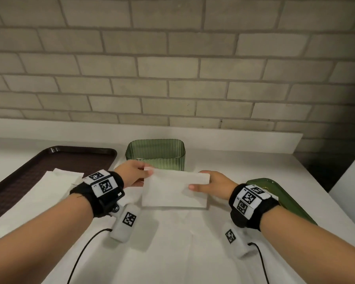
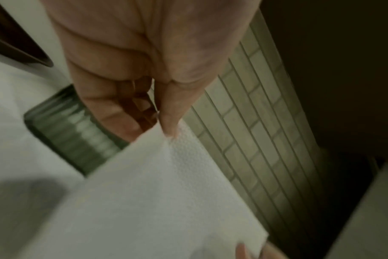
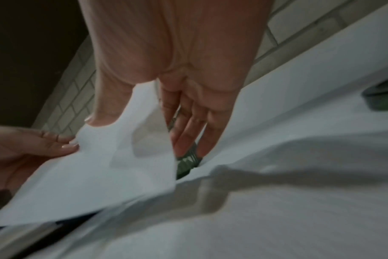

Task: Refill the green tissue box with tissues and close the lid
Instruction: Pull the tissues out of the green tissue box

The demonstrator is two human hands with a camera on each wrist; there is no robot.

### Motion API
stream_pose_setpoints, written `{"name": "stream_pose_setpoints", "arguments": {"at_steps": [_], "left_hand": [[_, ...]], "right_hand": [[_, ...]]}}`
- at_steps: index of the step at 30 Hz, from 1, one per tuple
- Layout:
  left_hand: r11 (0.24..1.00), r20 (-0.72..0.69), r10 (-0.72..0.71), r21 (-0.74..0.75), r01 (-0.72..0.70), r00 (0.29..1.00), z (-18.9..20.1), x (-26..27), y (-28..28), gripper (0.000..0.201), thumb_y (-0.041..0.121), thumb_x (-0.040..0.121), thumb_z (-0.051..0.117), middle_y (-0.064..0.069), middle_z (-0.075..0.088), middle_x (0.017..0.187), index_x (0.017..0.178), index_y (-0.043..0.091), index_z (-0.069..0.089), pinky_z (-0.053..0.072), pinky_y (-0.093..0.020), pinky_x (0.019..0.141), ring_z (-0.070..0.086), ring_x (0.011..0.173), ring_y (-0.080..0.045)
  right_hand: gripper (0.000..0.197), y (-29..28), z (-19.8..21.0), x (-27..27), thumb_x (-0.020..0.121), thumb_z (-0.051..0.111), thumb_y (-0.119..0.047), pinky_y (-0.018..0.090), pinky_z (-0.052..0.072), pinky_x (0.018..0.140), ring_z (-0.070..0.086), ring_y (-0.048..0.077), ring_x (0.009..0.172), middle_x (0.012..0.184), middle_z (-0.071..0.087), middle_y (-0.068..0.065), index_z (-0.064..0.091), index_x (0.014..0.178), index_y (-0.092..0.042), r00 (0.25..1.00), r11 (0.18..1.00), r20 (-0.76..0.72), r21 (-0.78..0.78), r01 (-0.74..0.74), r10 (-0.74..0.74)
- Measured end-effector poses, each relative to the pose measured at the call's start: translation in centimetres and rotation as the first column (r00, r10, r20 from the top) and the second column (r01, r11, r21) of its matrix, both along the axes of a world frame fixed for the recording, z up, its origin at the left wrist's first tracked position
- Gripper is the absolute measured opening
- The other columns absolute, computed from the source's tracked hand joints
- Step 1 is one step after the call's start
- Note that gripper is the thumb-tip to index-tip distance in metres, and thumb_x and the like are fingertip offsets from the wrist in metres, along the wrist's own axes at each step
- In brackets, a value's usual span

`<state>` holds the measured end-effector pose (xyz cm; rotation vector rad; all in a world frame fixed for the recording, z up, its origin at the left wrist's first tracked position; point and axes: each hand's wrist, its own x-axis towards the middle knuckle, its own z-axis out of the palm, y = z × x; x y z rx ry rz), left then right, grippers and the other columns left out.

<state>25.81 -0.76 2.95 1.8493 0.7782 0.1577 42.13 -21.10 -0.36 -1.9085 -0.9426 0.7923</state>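
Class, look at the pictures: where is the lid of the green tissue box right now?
In the head view the green lid lies off the box, on the white counter at the right, partly hidden behind the right wrist.

White counter [image 1: 244, 152] carries brown tray [image 1: 55, 158] at left, open green tissue box [image 1: 156, 154] at back, green lid [image 1: 283, 193] at right, white sheets [image 1: 172, 242] spread in front.

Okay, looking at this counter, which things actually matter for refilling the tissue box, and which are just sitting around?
Part of the job:
- green tissue box, open
- folded tissue, held by left hand and right hand
- green lid, on the counter to the right
- spare tissues on the left

Just lying about:
- brown tray
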Motion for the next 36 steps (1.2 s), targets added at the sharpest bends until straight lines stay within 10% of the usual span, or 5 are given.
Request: {"name": "stream_pose_setpoints", "arguments": {"at_steps": [6, 11, 14, 19, 36], "left_hand": [[0.965, 0.158, 0.188, -0.213, -0.152, 0.969, 2.8, 0.2, 4.0, 0.013, 0.008, 0.096, 0.049, 0.004, 0.064, 0.067, 0.107, 0.01, 0.055, 0.049, -0.013, 0.044, 0.059, 0.045, -0.001], [0.964, 0.178, 0.264, -0.014, -0.266, 0.948, 3.7, 2.7, 7.9, 0.026, 0.009, 0.094, 0.052, -0.002, 0.054, 0.07, 0.12, 0.006, 0.056, 0.044, -0.023, 0.057, 0.051, 0.055, -0.014], [0.929, 0.144, 0.268, 0.224, -0.295, 0.953, 3.6, 4.3, 9.9, 0.029, 0.016, 0.089, 0.061, -0.004, 0.055, 0.067, 0.116, 0.007, 0.06, 0.041, -0.019, 0.047, 0.046, 0.052, -0.02], [0.886, 0.102, 0.302, 0.338, -0.319, 0.948, 2.1, 6.2, 11.6, 0.029, 0.02, 0.079, 0.073, -0.007, 0.067, 0.106, 0.104, 0.016, 0.061, 0.051, -0.028, 0.082, 0.06, 0.083, -0.021], [0.741, -0.34, 0.086, 0.65, 0.168, 0.936, 2.6, 8.1, 10.8, 0.033, 0.013, 0.068, 0.081, -0.005, 0.065, 0.111, 0.099, 0.016, 0.07, 0.045, -0.023, 0.076, 0.061, 0.097, -0.022]], "right_hand": [[0.022, 4.5, 2.1, -0.6, 0.091, 0.06, -0.019, 0.02, 0.052, 0.065, 0.07, 0.01, 0.073, 0.096, 0.069, -0.001, 0.058, 0.112, -0.014, 0.974, 0.982, -0.226, 0.187, 0.033, 0.01], [0.007, 8.9, 4.1, 0.4, 0.092, 0.06, -0.016, 0.016, 0.047, 0.046, 0.06, 0.005, 0.048, 0.08, 0.06, -0.002, 0.056, 0.086, -0.017, 0.948, 0.919, -0.218, 0.269, 0.288, -0.233], [0.022, 11.0, 3.9, 1.4, 0.089, 0.062, -0.017, 0.016, 0.045, 0.042, 0.059, 0.008, 0.048, 0.097, 0.06, 0.004, 0.053, 0.108, -0.014, 0.912, 0.885, -0.117, 0.221, 0.41, -0.393], [0.029, 13.0, 3.1, 2.2, 0.081, 0.064, -0.014, 0.028, 0.056, 0.063, 0.065, 0.025, 0.066, 0.094, 0.059, 0.008, 0.053, 0.108, -0.012, 0.867, 0.868, 0.106, 0.168, 0.468, -0.487], [0.022, 13.4, 4.4, 2.3, 0.078, 0.067, -0.026, 0.025, 0.047, 0.069, 0.063, 0.024, 0.09, 0.105, 0.066, 0.006, 0.07, 0.097, -0.014, 0.796, 0.931, 0.601, -0.246, 0.271, -0.073]]}}
